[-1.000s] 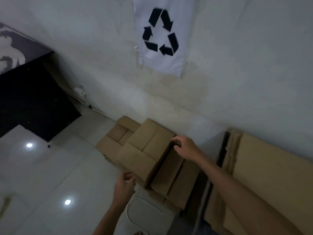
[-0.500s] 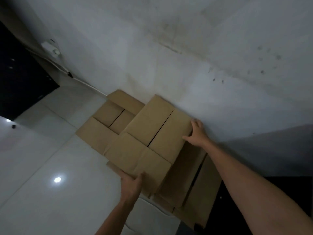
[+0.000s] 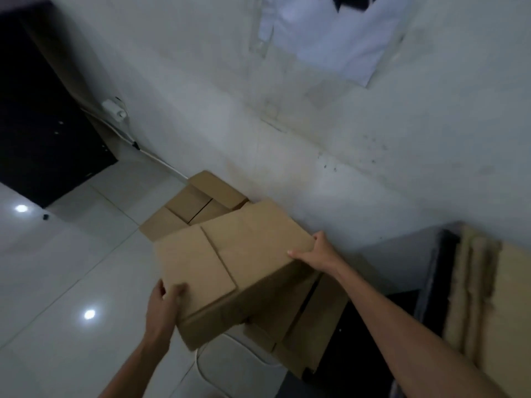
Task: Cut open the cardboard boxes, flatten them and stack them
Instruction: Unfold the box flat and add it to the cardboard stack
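flattened box [image 3: 230, 262] is held tilted over the stack [image 3: 195, 202] of flat cardboard at the floor's [image 3: 71, 268] edge against the wall [image 3: 287, 139] — gripped at opposite ends, likely to line it up before laying it down. left hand [image 3: 162, 305] clasps the near corner; right hand [image 3: 316, 254] curls round the far edge by the wall.

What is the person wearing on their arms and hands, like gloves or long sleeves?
Nothing that shows. The left hand and right hand are bare: no gloves, and no rings or watch that I can make out in the dim light. The left forearm and right forearm are bare too, with no sleeve in view.
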A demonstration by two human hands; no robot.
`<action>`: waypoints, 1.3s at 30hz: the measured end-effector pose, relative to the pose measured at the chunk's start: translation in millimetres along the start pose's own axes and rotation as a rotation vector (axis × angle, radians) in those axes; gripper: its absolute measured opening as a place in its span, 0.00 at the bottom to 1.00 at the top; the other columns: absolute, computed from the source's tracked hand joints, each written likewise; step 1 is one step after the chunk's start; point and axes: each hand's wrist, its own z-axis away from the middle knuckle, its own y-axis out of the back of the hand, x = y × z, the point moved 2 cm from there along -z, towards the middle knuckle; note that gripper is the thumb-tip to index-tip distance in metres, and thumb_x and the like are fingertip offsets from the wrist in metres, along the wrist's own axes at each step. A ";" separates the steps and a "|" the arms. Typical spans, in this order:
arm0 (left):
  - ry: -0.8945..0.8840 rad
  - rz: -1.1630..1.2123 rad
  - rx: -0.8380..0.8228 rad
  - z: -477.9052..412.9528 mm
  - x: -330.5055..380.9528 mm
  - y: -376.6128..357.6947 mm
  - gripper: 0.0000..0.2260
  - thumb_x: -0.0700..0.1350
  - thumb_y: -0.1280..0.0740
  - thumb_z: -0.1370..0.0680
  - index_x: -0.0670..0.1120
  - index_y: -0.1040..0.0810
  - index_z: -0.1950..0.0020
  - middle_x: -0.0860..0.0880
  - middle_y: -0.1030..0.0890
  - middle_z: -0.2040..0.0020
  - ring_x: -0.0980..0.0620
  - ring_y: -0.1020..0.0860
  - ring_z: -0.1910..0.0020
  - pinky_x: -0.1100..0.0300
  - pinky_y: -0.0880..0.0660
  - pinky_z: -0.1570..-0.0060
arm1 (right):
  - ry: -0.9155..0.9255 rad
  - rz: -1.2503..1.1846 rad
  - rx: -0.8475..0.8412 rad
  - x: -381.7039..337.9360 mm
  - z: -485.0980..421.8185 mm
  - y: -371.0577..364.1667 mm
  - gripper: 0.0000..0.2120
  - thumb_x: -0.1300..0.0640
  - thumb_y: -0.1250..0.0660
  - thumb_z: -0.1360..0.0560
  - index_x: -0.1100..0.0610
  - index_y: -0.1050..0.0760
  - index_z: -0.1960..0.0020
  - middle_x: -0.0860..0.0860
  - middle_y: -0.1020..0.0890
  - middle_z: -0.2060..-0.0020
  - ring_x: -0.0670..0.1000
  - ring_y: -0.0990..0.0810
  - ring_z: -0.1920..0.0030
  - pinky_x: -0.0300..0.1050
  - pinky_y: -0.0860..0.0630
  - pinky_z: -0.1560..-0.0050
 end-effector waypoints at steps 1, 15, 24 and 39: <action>0.010 0.023 -0.024 14.5 13.4 10.4 0.20 0.44 0.39 0.20 0.42 0.33 0.29 0.40 0.26 0.34 0.39 0.26 0.40 0.42 0.29 0.38 | 0.019 -0.024 0.024 -9.1 21.7 13.0 0.35 0.43 0.23 0.34 0.57 0.38 0.38 0.54 0.26 0.41 0.53 0.25 0.44 0.49 0.26 0.42; -0.156 0.136 -0.294 342.4 141.6 33.1 0.13 0.50 0.39 0.21 0.41 0.27 0.44 0.41 0.22 0.56 0.45 0.25 0.63 0.55 0.30 0.61 | 0.410 -0.368 0.402 22.2 373.9 268.7 0.32 0.45 0.27 0.29 0.58 0.35 0.33 0.53 0.28 0.42 0.53 0.27 0.43 0.49 0.26 0.43; -0.178 0.104 -0.424 505.4 99.9 -58.7 0.19 0.51 0.36 0.22 0.41 0.26 0.37 0.41 0.19 0.50 0.44 0.21 0.59 0.55 0.27 0.63 | 0.284 -0.513 0.559 178.2 518.9 367.8 0.24 0.44 0.35 0.24 0.58 0.34 0.35 0.55 0.27 0.41 0.54 0.27 0.43 0.46 0.31 0.47; -0.252 -0.288 -0.793 627.6 -21.5 -272.8 0.05 0.41 0.38 0.21 0.42 0.26 0.46 0.48 0.24 0.57 0.49 0.25 0.59 0.56 0.29 0.62 | -0.363 -0.639 0.559 454.4 641.7 399.8 0.29 0.50 0.29 0.27 0.57 0.36 0.31 0.52 0.27 0.45 0.52 0.25 0.51 0.48 0.28 0.54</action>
